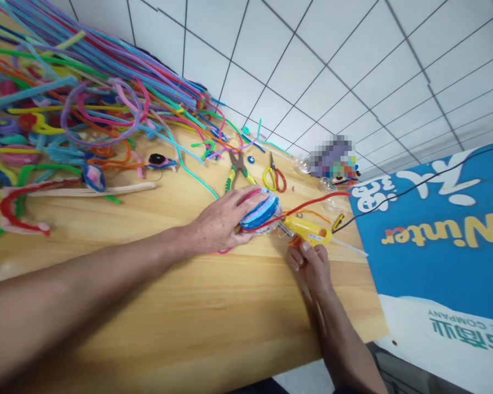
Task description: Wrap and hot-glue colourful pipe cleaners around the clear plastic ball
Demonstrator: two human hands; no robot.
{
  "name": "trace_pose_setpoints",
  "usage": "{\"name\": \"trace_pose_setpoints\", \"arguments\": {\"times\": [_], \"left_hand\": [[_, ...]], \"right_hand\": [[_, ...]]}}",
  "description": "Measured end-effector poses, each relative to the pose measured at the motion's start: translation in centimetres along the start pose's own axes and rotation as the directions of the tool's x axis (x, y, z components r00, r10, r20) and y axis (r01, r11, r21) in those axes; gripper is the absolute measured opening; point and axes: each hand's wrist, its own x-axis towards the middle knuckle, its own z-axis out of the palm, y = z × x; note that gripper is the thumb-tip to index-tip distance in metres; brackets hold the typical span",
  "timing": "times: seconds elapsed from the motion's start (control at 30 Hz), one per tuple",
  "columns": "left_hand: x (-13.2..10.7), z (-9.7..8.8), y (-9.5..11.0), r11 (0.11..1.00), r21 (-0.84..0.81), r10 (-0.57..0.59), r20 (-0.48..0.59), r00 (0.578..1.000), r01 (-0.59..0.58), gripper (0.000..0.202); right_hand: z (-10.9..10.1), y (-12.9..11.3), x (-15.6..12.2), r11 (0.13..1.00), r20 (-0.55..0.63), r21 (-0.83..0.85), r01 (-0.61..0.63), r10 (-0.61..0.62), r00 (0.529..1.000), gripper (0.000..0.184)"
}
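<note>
My left hand (pixel 219 221) is closed around a rounded craft piece (pixel 263 213) wrapped in blue, light blue and pink pipe cleaners, just above the table. A long red pipe cleaner (pixel 312 203) runs from that piece out to the right. My right hand (pixel 314 265) grips a yellow hot glue gun (pixel 308 230) by its trigger side. The metal stand and nozzle of the gun lie close to the wrapped piece; whether the tip touches it I cannot tell. A clear glue stick (pixel 351 247) sticks out of the gun's back.
Pliers (pixel 237 167) and scissors (pixel 274 176) lie beyond my left hand. Loose pipe cleaners (pixel 102 109) and a long bundle (pixel 148 65) cover the far left. A yellow cutter (pixel 338 221) sits near the gun. A black cord (pixel 414 189) crosses the blue printed board (pixel 435 262).
</note>
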Motion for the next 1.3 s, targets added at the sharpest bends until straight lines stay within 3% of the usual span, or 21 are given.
{"name": "trace_pose_setpoints", "arguments": {"times": [0.57, 0.77, 1.3], "left_hand": [[-0.13, 0.11, -0.1, 1.0, 0.003, 0.01, 0.0, 1.0, -0.01, 0.097], [-0.03, 0.06, 0.04, 1.0, -0.009, 0.0, -0.002, 1.0, 0.0, 0.099], [-0.02, -0.12, 0.11, 1.0, -0.012, -0.008, 0.01, 1.0, 0.008, 0.096]], "right_hand": [[0.15, -0.1, 0.19, 0.999, -0.105, 0.047, 0.019, -0.014, 0.994, 0.047], [0.0, -0.19, 0.07, 0.999, -0.058, 0.039, -0.017, 0.019, 0.998, 0.049], [0.28, 0.07, 0.06, 0.998, -0.122, 0.064, 0.021, -0.013, 0.992, 0.053]]}}
